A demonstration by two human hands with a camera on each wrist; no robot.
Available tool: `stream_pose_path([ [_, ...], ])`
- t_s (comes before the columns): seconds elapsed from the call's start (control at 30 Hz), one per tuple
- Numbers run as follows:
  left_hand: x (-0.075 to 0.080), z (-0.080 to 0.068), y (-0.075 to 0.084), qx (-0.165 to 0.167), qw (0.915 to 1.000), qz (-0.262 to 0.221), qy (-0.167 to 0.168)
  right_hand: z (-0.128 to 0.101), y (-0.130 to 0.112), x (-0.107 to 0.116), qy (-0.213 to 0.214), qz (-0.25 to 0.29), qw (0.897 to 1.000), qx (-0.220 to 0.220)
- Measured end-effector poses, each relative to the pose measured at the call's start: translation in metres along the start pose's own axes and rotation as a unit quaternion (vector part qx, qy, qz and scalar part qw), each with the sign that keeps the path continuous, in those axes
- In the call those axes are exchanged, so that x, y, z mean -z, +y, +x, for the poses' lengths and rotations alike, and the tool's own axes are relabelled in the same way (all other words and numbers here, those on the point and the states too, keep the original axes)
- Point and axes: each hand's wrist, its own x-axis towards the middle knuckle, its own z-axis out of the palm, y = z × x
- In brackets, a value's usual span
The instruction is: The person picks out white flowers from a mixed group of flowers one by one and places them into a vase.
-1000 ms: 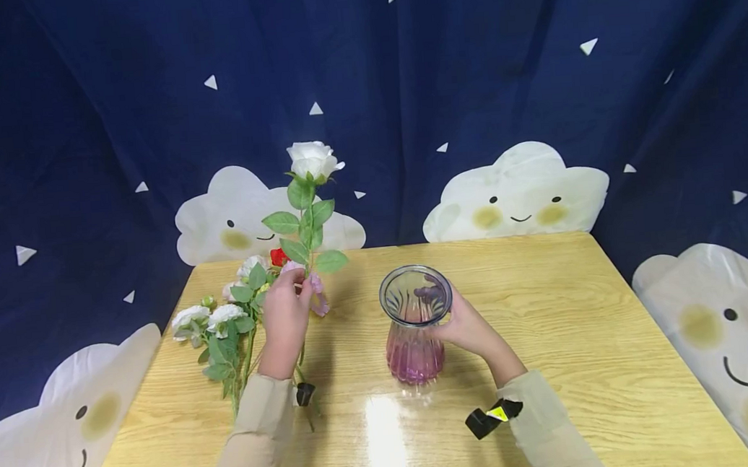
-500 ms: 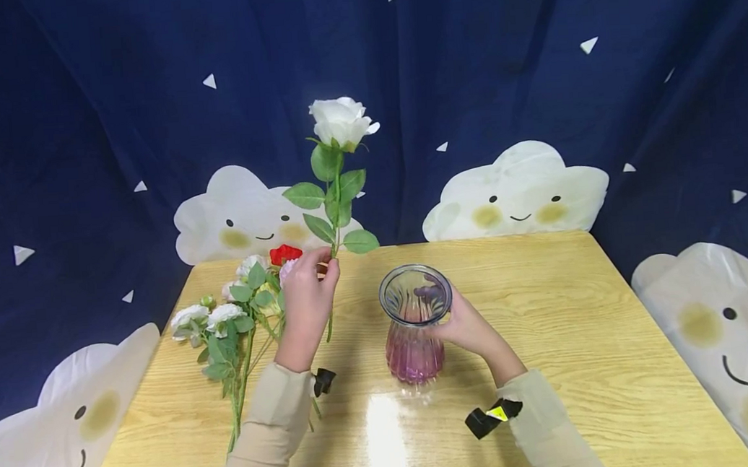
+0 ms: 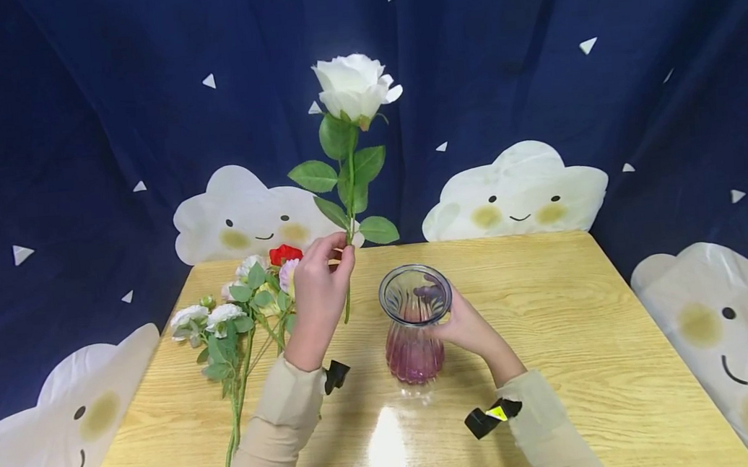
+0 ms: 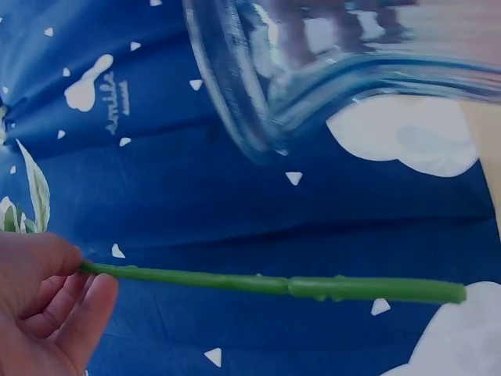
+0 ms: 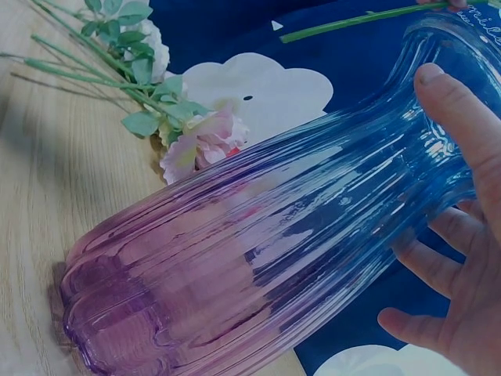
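Observation:
My left hand [image 3: 321, 289] pinches a white artificial rose [image 3: 354, 89] by its stem, below the leaves. The bloom points up, well above the table. In the left wrist view the bare lower stem [image 4: 235, 280] sticks out past thumb and fingers, with its cut end in the air and the vase rim nearby. A ribbed glass vase [image 3: 415, 353], clear at the top and pink-purple below, stands upright on the table. Round its neck curls my right hand [image 3: 468, 328], whose far fingers show through the glass. In the right wrist view the thumb [image 5: 462, 117] lies along the neck.
Left of the left hand, several artificial flowers lie on the wooden table [image 3: 548, 308]: white blooms [image 3: 225, 319], a red one [image 3: 284, 254] and a pale purple one [image 3: 288, 274]. Behind the table hangs a dark blue curtain [image 3: 498, 51] with white clouds.
My left hand has lifted the white rose up from beside the other flowers and carried it rightward, closer to the vase. The right hand and the vase have stayed in place.

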Motion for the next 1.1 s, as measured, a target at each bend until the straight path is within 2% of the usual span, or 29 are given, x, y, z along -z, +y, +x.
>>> stream_pose_path([
  [0.37,-0.002,0.011,0.018,-0.033,0.9980,-0.051,0.020,-0.001,-0.005,0.000,0.001,0.005,1.000,-0.004],
  [0.7,-0.002,0.019,0.036,-0.072,0.9924,-0.092,0.039,-0.001,-0.006,0.000,0.007,-0.003,1.000,-0.018],
  [0.93,-0.002,0.023,0.044,-0.077,0.9891,-0.111,0.059,0.000,-0.006,0.000,0.004,-0.001,1.000,-0.008],
  [1.1,-0.004,0.024,0.050,-0.068,0.9859,-0.142,0.057,-0.001,-0.005,0.000,0.003,-0.002,1.000,-0.005],
])
